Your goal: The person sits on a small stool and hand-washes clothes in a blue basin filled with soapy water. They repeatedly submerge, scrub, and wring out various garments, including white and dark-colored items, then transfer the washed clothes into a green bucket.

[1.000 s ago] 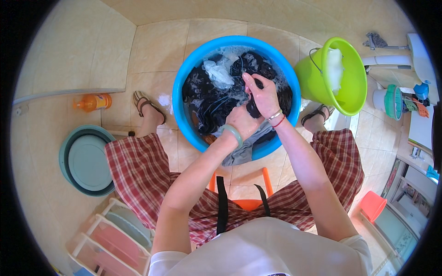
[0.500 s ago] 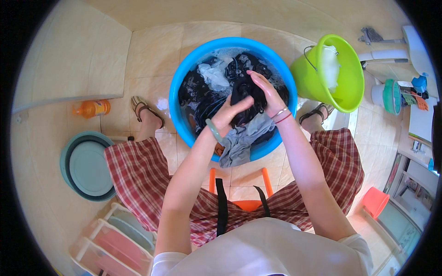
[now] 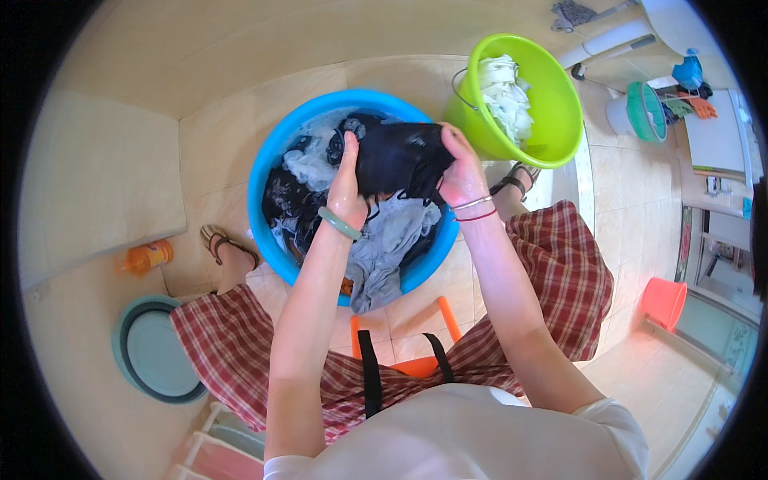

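Note:
A piece of wet black cloth (image 3: 402, 158) is stretched out between my two hands above a blue tub (image 3: 266, 144). My left hand (image 3: 346, 188) grips its left side, with the thumb up along the edge. At its right side my right hand (image 3: 462, 172) has the fingers closed on it. Below, the tub holds dark wet clothes (image 3: 286, 200), a whitish cloth (image 3: 310, 166) and sudsy water. A grey cloth (image 3: 388, 240) hangs over the near rim. The kind of garment I hold cannot be made out.
A lime green bucket (image 3: 556, 104) with white cloth (image 3: 506, 92) in it stands right of the tub. An orange bottle (image 3: 148, 258) and a grey-green basin (image 3: 164, 352) are at the left. An orange stool (image 3: 418, 366) is under me; a pink bucket (image 3: 664, 302) stands farther right.
The black cloth, bunched between my hands before, is now lifted and spread between them. My view has turned, so the tub and green bucket appear farther left.

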`<state>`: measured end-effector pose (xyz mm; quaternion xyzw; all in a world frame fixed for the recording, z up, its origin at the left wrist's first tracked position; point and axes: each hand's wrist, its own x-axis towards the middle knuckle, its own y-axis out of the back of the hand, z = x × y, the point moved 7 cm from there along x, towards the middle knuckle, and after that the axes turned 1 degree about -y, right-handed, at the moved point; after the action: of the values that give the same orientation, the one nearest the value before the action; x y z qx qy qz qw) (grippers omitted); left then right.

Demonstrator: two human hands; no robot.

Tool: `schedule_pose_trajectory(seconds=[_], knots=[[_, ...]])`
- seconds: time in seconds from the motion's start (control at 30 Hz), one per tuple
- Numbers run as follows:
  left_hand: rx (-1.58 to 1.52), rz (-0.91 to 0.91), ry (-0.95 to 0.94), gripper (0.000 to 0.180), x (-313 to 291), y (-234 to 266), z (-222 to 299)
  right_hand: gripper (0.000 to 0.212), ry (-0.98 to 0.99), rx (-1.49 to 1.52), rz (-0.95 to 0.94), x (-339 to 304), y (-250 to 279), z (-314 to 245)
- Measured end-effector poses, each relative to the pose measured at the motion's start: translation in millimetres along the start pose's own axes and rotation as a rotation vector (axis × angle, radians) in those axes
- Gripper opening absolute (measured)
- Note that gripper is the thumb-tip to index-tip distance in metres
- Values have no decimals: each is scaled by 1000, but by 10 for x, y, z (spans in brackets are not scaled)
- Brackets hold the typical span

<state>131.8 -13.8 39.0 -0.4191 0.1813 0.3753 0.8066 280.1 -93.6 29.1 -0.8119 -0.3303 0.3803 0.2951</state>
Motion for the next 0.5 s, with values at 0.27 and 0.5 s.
schedule_pose_trajectory(seconds=[0.27, 0.5], knots=[[-46, -440, -136, 77, 368, -1586, 6, 52, 551, 205, 168, 189, 717, -1574], [-6, -252, -150, 64, 568, -1201, -282, 43, 841, -901, 584, 152, 939, -1750]])
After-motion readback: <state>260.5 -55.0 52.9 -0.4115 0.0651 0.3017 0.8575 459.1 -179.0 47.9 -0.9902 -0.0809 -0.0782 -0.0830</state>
